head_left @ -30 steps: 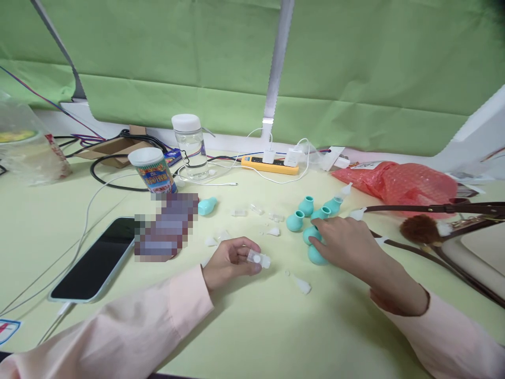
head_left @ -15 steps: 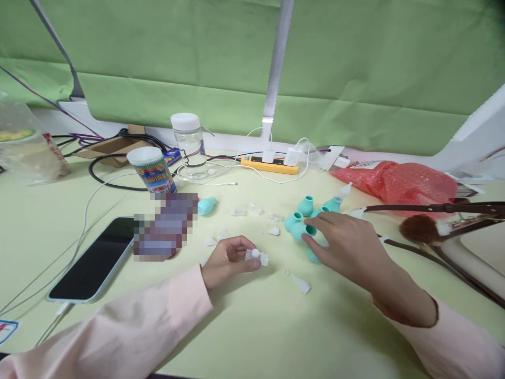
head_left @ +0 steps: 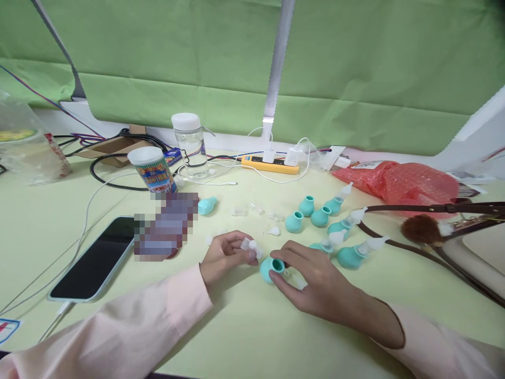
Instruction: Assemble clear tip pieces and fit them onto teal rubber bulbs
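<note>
Green desk: left hand (head_left: 226, 255) pinches clear nozzle (head_left: 251, 246); right hand (head_left: 311, 281) grips teal bulb (head_left: 270, 268).

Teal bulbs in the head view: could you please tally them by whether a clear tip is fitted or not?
Teal bulbs with a clear tip fitted: 4
Open teal bulbs, not held: 4
Open teal bulb held by the right hand: 1
Total: 9

Teal bulb (head_left: 270, 267) beside clear tip (head_left: 251, 245)
</note>
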Demonstrator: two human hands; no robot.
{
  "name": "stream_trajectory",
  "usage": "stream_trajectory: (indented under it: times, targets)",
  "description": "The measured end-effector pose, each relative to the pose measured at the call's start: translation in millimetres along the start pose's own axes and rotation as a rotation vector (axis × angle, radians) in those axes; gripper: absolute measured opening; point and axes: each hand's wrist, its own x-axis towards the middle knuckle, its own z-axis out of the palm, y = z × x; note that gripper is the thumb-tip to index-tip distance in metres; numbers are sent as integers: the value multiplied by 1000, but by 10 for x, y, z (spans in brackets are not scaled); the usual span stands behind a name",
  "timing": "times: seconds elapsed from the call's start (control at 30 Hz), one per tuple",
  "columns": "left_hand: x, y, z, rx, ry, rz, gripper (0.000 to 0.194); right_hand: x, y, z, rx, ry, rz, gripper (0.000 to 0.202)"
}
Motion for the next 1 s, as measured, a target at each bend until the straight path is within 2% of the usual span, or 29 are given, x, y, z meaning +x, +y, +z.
stream_trajectory:
  times: [0.17,0.33,0.43,0.7,1.0]
  targets:
    - [-3,-13,0,-34,13,13,28,-41,19,153,157,-13,68,25]
    - [-12,22,11,-56,40,31,24,-71,69,259,281,-45,233,40]
    - [-17,48,21,-16,50,45,22,-81,72,294,344,-32,280,47]
    - [11,9,-13,-91,89,27,25,-24,60,260,312,162,189,31]
    - [3,23,-17,-9,-16,-54,25,-25,106,262,297,246,105,33]
